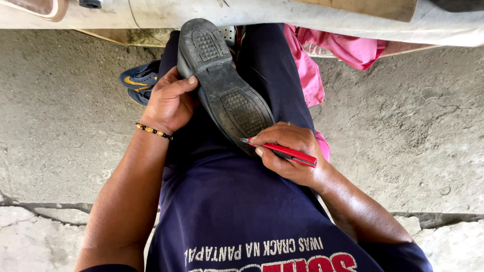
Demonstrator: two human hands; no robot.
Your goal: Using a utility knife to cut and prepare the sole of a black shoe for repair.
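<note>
A black shoe (222,85) lies sole up across my lap, its toe end pointing away from me. My left hand (169,100) grips its left side near the middle, thumb on the sole's edge; a beaded bracelet circles that wrist. My right hand (287,153) holds a red pen-like tool (287,151) whose tip touches the near end of the sole at its edge. A ring shows on one finger of the right hand.
I sit in dark blue clothes over a rough concrete floor (403,131) with cracks near me. A blue and yellow sandal (140,80) shows by my left leg. Pink cloth (348,50) lies at the upper right under a pale bench edge (252,12).
</note>
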